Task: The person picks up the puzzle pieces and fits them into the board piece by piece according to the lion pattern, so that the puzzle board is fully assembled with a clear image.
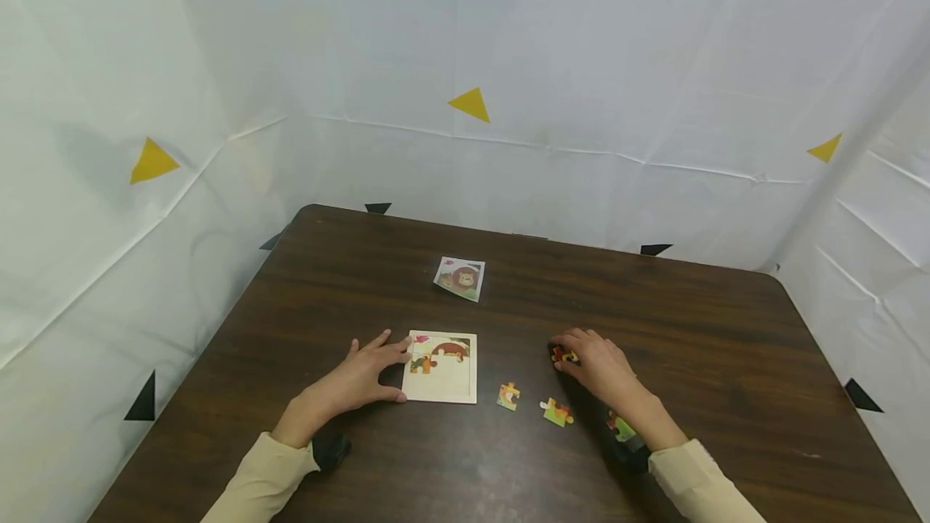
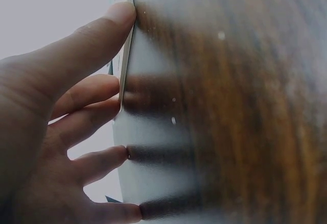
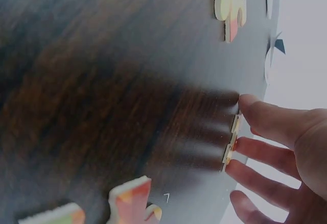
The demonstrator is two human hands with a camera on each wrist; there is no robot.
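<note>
Your left hand (image 1: pixel 366 375) rests spread at the left edge of the puzzle board (image 1: pixel 452 385), while your right hand (image 1: pixel 599 366), fingers spaced apart, touches a puzzle piece (image 1: pixel 564 355) on the table (image 1: pixel 407 466) right of the board.

Left grip (image 1: pixel 365 376) splayed; right grip (image 1: pixel 600 365) palm-down

Tabletop (image 1: pixel 726 329) is dark wood-grain, smooth, semi-gloss with soft reflections. Puzzle board (image 1: pixel 452 386) looks like pale smooth wood, matt. Puzzle pieces (image 1: pixel 558 412): printed faces, pale wood-like edges. Picture card (image 1: pixel 460 279) reads as thin paper. Sleeves (image 1: pixel 701 479) matt cloth. White sheeting (image 1: pixel 581 47) creased; fabric or plastic unclear.
</note>
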